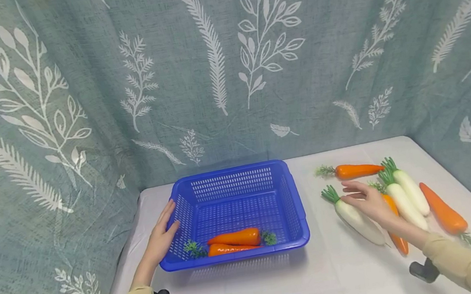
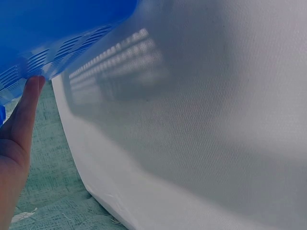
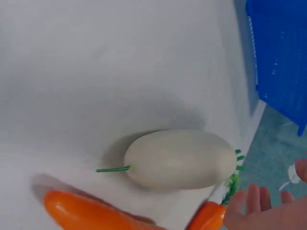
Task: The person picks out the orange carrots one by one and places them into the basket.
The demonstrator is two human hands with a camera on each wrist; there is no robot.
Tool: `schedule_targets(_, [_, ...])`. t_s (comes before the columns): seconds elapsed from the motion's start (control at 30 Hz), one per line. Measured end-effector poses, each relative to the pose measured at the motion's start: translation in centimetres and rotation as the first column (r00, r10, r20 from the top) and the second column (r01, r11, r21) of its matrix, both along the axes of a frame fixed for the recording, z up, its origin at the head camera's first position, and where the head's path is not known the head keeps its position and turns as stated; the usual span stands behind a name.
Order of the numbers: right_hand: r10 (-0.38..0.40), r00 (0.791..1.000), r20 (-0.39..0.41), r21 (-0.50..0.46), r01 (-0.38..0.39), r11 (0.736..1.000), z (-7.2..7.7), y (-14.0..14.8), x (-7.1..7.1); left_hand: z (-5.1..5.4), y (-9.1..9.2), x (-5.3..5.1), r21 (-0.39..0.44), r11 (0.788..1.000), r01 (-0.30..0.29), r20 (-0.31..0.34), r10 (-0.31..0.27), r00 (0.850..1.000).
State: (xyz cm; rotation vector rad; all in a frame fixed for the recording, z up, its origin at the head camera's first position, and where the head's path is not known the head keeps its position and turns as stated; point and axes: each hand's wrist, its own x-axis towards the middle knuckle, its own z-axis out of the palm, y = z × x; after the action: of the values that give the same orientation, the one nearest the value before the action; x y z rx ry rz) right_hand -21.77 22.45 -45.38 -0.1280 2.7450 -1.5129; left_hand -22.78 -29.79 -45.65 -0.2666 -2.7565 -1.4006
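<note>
The left hand [image 1: 163,235] lies with extended fingers against the outer side of the blue basket [image 1: 243,212], gripping nothing. The right hand [image 1: 370,204] hovers with fingers loosely bent and holds nothing; the nearest white radish [image 1: 361,223] lies just below its fingertips, on the tabletop [image 1: 270,285]. Under the right wrist lies a carrot [image 1: 400,243]; two more radishes [image 1: 406,202] sit beyond it, on the side away from the left hand.

The radish is plump and looks smooth, so a grasp only near its leafy end could let the heavier-looking belly swing or slip out. Its rounded body might also roll if the fingers nudge it from one side. A low sweep of the right wrist could drag the carrot along. At the left hand, too hard a push would probably slide the basket toward the right hand, shifting the two carrots [image 1: 237,238] inside.
</note>
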Motion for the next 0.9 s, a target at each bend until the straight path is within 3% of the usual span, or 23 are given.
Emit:
schedule_targets(0.33, [-0.078,0.987,0.139,0.097,0.065,0.993,0.1,1.9,0.5,0.1,-0.1,-0.1,-0.003,1.0,0.004,-0.001,-0.004,1.0])
schedule_targets(0.9, [-0.207,0.965,0.162,0.249,0.163,0.955,0.6,4.6,0.5,0.7,0.1,0.0,0.005,1.0,0.001,0.028,-0.001,1.0])
